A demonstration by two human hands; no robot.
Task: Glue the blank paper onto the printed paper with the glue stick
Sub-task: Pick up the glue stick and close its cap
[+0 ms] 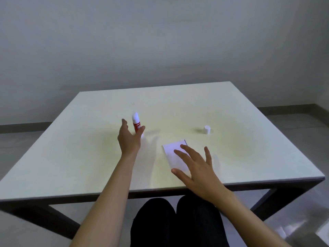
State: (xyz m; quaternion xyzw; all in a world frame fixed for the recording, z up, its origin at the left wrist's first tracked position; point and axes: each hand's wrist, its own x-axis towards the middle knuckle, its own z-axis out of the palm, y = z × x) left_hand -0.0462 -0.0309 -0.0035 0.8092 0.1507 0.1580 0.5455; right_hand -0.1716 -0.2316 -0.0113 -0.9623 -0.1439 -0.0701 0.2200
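Note:
A red glue stick (136, 124) with its white tip bared stands upright on the white table (249, 139), left of centre. My left hand (129, 139) is spread around its lower part; the thumb overlaps the tube and the fingers stay clear of it. A blank white paper (173, 148) lies near the front edge. A thin dark line along its far right edge hints at a printed sheet underneath, mostly hidden. My right hand (195, 168) lies flat on the paper's near half with fingers spread.
The glue stick's white cap (207, 129) stands alone on the table to the right, beyond the paper. My dark-clad knees (178, 221) sit under the table's front edge. A plain wall rises behind the table.

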